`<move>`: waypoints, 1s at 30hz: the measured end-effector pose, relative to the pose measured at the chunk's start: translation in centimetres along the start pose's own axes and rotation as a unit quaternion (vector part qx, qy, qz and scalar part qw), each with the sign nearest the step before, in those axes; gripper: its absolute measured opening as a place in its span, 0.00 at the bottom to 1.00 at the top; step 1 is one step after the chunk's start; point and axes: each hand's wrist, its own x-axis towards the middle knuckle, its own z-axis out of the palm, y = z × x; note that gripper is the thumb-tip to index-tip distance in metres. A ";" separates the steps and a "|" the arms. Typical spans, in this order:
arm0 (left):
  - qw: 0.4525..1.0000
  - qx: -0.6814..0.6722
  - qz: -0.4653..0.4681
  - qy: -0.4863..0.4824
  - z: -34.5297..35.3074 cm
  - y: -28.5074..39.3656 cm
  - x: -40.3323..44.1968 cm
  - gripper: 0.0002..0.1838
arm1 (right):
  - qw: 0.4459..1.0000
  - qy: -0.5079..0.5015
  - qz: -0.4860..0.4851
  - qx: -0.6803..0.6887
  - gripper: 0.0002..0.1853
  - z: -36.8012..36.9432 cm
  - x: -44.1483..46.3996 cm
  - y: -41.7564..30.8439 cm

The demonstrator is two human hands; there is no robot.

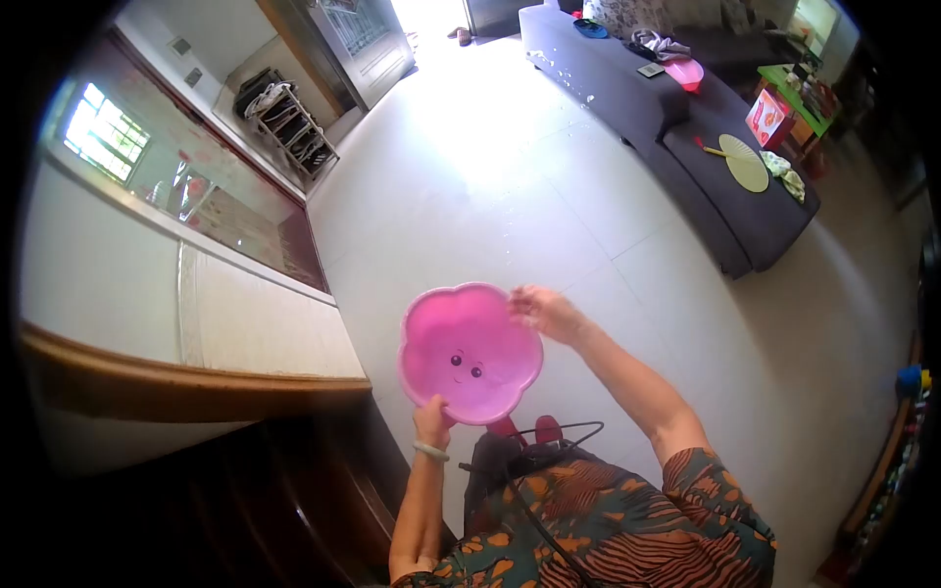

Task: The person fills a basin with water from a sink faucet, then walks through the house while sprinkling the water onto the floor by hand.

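Note:
A pink flower-shaped basin (pixel 470 333) with a small printed face inside is held out in front of my body. My left hand (pixel 432 421), with a pale bangle at the wrist, is closed on the near-left rim. At the upper-right rim is my right hand (pixel 547 312), its fingers loosely bent and somewhat apart, slightly blurred. No object shows in it, and whether it touches the rim is unclear. Inside the basin I cannot make out any loose thing.
A grey sofa (pixel 637 88) on the right bears a hand fan (pixel 745 163), a cloth and a pink item. Beyond it are a red box (pixel 769 120) and a green table. A shoe rack (pixel 294 122) stands by the open door (pixel 368 49). A wooden-edged ledge (pixel 196 372) runs along my left.

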 end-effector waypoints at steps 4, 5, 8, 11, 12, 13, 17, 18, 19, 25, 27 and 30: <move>0.999 0.013 -0.028 -0.009 3.1 3.7 5.7 0.08 | 0.972 0.123 0.150 -0.133 0.16 -1.9 7.1 5.4; 1.000 0.012 -0.026 -0.012 3.6 4.6 7.6 0.08 | 0.972 0.126 0.147 -0.131 0.16 -3.0 9.4 6.0; 0.998 0.054 -0.037 -0.026 5.5 8.1 13.2 0.08 | 0.946 0.231 0.187 -0.126 0.13 -3.9 17.2 6.6; 0.999 0.018 -0.040 -0.012 8.2 12.2 18.4 0.07 | 0.959 0.217 0.123 0.133 0.11 -1.0 25.4 2.5; 0.997 -0.014 -0.073 -0.034 8.3 13.1 20.5 0.12 | 0.978 0.164 0.113 0.058 0.10 0.7 27.7 -1.2; 0.997 -0.023 -0.073 -0.026 8.6 14.3 22.0 0.12 | 0.985 0.051 0.063 0.152 0.10 4.3 30.4 -5.7; 0.997 -0.006 -0.063 -0.033 11.0 19.5 28.7 0.10 | 0.970 -0.037 -0.202 0.129 0.19 17.2 36.6 -21.9; 0.998 0.007 -0.051 -0.031 11.5 20.7 30.2 0.09 | 0.971 -0.037 -0.197 0.130 0.19 16.8 38.0 -22.5; 0.998 0.003 -0.046 -0.032 12.0 21.7 31.9 0.09 | 0.979 -0.028 -0.185 0.079 0.21 15.4 39.4 -23.4; 1.000 0.020 -0.011 -0.008 14.5 25.1 41.7 0.07 | 0.991 0.112 0.058 -0.046 0.16 3.5 46.5 -19.5; 1.000 0.007 -0.014 0.003 16.6 27.3 44.1 0.07 | 0.984 0.137 0.099 -0.049 0.17 0.9 48.9 -17.6; 0.999 0.043 0.005 0.008 19.7 29.2 49.1 0.06 | 0.965 0.197 0.149 -0.090 0.16 -0.1 54.9 -17.1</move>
